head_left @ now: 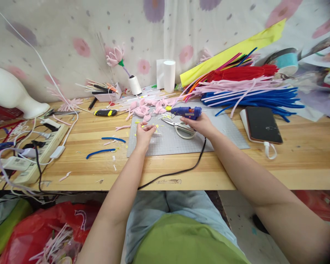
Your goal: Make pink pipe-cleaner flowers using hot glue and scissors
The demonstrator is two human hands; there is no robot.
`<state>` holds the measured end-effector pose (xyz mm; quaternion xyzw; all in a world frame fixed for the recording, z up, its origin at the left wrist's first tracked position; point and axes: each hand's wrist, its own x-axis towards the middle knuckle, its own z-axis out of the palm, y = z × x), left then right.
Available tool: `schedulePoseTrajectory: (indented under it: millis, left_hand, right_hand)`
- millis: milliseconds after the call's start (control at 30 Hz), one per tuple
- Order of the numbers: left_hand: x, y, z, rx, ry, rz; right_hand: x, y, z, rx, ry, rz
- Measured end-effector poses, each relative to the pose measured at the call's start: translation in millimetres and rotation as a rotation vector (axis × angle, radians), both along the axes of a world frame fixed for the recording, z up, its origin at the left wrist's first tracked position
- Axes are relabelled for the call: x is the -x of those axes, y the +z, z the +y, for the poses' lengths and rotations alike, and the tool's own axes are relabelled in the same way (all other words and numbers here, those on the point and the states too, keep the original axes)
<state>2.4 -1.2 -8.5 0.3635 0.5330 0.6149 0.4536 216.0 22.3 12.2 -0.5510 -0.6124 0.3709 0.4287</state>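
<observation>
A blue glue gun lies just above the centre of the frame, its nozzle pointing to the frame's left, and the right hand is clasped around its grip. A black cord runs from under that hand down over the table edge. Just left of centre, the left hand pinches a small yellow piece between its fingertips, close to the gun's nozzle. Both hands work over a grey cutting mat on the wooden table. A pair of scissors lies on the mat, partly under the right hand. Pink petal shapes are scattered just above the mat. To the right of centre a dark phone rests on a white pack. In the upper right lie bundles of blue, pink and red pipe cleaners. Two short blue pieces lie left of the mat. At the left edge sits a white power strip with plugs in it. A red plastic bag shows in the lower left, under the table
</observation>
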Motion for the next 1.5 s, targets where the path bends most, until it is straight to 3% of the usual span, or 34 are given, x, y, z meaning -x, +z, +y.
schedulePoseTrajectory:
  millis: [200,433,700,867,933,1033,1133,1233,1367,1500]
  left_hand:
    - [1,0.4,1,-0.003,0.022,-0.024]
    - [1,2.7,0,0.013,0.036,-0.036]
    - [0,4.2,0,0.026,0.058,-0.083]
    - [1,6.8,1,0.038,0.067,-0.121]
    - [1,7.9,0,0.035,0.063,-0.147]
    - [-1,8.4,0,0.031,0.039,-0.199]
    - [-3,8.1,0,0.04,0.001,-0.23]
    - [-4,8.2,-1,0.044,-0.015,-0.254]
    - [-2,8.7,-1,0.041,-0.022,-0.289]
    - [0,8.4,-1,0.045,-0.028,-0.283]
  right_hand:
    - [-20,-3.7,12,0.054,-0.262,0.056]
    - [-42,-26.7,34,0.039,-0.478,-0.166]
    - [-39,-25.5,37,0.03,-0.448,-0.404]
    - [-54,-5.0,20,-0.069,-0.47,-0.65]
    - [-56,9.5,11,-0.009,-0.403,-0.688]
    - [-39,26.7,0,0.086,-0.124,-0.55]
    - [3,28.0,-6,0.109,0.157,-0.143]
    - [49,16.9,-5,0.177,0.343,0.238]
    - [81,5.6,2,0.251,0.356,0.356]
    - [87,3.1,5,0.27,0.3,0.391]
